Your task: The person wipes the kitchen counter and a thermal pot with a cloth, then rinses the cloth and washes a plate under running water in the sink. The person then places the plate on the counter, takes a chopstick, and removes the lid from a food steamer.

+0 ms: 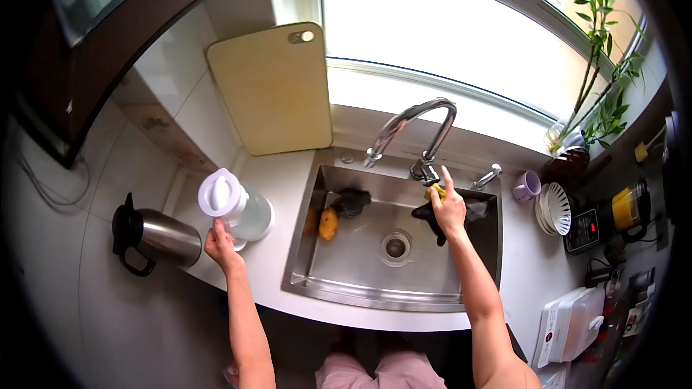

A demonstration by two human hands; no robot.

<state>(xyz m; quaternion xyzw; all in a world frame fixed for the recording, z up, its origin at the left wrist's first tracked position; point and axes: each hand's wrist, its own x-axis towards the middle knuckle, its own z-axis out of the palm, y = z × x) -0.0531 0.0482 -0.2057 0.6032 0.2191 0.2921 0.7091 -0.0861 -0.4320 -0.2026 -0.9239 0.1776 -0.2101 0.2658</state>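
At the left, my left hand (222, 246) is closed around the handle of a clear pitcher (254, 212) with a pale lilac lid (220, 193). The pitcher stands upright on the counter or just above it; I cannot tell which. My right hand (450, 210) reaches over the back right of the sink, its index finger stretched toward the base of the chrome faucet (424, 167). Its other fingers are partly hidden. Right beside them shows a small yellow thing (437, 191), and below it a dark, cloth-like thing (428, 222). No water stream shows under the spout.
In the steel sink (346, 292) lie a yellow-orange oblong item (328, 224) and a dark, crumpled item (350, 203). A steel jug (167, 236) stands left. A cutting board (274, 94) leans behind. A lilac mug (527, 186), white dishes (555, 209) and a blender (626, 207) stand right.
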